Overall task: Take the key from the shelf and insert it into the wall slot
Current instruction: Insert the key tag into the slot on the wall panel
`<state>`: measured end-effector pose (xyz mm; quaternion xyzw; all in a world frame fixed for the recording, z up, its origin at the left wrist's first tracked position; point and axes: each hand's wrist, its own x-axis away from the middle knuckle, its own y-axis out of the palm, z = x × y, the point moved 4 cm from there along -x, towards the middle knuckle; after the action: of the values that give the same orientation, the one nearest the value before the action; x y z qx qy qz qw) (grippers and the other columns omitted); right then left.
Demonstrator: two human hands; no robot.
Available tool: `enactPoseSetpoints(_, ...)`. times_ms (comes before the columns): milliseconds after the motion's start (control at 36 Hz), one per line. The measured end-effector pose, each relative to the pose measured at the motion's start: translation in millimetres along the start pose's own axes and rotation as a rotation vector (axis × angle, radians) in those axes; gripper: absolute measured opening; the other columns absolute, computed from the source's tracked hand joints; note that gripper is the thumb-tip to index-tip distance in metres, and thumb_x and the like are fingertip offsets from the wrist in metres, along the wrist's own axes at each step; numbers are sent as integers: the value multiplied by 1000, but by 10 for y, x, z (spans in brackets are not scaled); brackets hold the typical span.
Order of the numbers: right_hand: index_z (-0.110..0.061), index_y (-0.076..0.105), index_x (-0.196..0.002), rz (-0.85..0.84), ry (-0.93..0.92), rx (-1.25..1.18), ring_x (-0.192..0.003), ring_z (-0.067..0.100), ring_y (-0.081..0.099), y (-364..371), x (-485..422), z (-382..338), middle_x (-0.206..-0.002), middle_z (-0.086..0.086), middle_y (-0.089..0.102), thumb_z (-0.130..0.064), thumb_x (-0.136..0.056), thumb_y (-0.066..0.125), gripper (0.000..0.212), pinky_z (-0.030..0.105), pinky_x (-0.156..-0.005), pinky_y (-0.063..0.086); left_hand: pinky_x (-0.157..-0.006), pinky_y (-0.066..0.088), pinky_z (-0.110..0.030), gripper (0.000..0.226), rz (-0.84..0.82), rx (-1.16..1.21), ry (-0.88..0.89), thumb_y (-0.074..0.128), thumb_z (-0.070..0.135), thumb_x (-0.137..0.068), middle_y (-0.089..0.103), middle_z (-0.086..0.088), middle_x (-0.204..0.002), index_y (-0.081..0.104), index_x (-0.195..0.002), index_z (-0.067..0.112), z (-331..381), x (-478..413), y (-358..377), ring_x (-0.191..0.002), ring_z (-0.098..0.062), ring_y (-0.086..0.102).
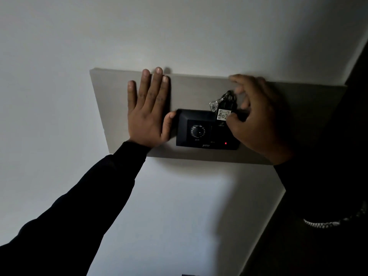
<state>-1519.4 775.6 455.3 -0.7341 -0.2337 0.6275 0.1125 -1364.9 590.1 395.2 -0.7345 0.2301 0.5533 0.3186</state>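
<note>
Head view: key tag at the dark wall unit, mid-frame.

At centre-left the left hand [147, 112] lies flat, fingers [157, 84] spread wide on the grey panel [111, 100], thumb touching the black wall unit [201, 132]. Right of it, the key [224, 108], with its white tag, stands at the unit's top edge, pinched by the right hand [256, 118].

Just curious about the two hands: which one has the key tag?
The right hand: it pinches the labelled key tag at the black wall unit. The left hand lies flat, open, beside it.
</note>
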Motion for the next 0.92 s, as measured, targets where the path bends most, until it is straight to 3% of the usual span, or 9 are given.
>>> enactPoseSetpoints(83, -9, 61, -118, -102, -66, 55, -85, 12, 50, 8, -135, -131, -108, 13, 59, -3, -64, 61, 54, 14, -84, 40, -124, 16, -60, 67, 2, 13, -1, 23, 44, -98, 31, -14, -162, 29, -154, 8, 1, 2, 2, -155, -29, 16)
enactPoseSetpoints(167, -3, 69, -101, -234, -134, 177, -96, 32, 56, 74, -256, -172, -103, 16, 60, -4, -69, 61, 33, 37, -87, 48, -124, 15, -59, 66, 7, 19, 6, 24, 44, -98, 31, -14, -162, 29, -154, 9, 9, 8, 2, -155, -31, 18)
enactPoseSetpoints(250, -6, 71, -88, -344, -203, 319, -93, 34, 57, 84, -367, -172, -98, 14, 62, -11, -77, 63, 15, 44, -82, 49, -124, 15, -59, 66, 9, 20, 3, 24, 43, -98, 31, -14, -162, 30, -153, 9, 8, 5, -10, -154, -34, 22)
enactPoseSetpoints(389, -6, 74, -83, -372, -299, 252, -81, 36, 61, 46, -467, -219, -87, 16, 67, -12, -82, 62, 13, 45, -74, 49, -124, 15, -58, 64, 8, 31, -3, 24, 42, -98, 34, -16, -161, 32, -153, 8, 10, 0, -18, -154, -34, 23)
enactPoseSetpoints(528, -7, 74, -82, -234, -286, 154, -74, 31, 63, 35, -427, -176, -79, 13, 71, -14, -81, 66, 11, 42, -69, 49, -124, 16, -59, 64, 17, 40, -6, 25, 41, -98, 35, -16, -160, 33, -152, 8, 3, 3, -6, -154, -34, 24)
enactPoseSetpoints(667, -10, 76, -78, -128, -220, 76, -73, 23, 68, 19, -376, -81, -78, 7, 76, -9, -79, 67, 9, 29, -70, 49, -125, 14, -57, 64, 26, 53, 2, 24, 39, -98, 36, -17, -160, 33, -152, 7, 4, 5, -9, -154, -33, 24)
enactPoseSetpoints(917, -6, 76, -78, -57, -201, 56, -76, 27, 69, 18, -265, -60, -80, 11, 77, -3, -79, 66, 10, 40, -72, 54, -126, 11, -55, 64, 34, 59, 14, 24, 39, -98, 36, -18, -159, 33, -152, 7, -7, 20, -5, -153, -35, 26)
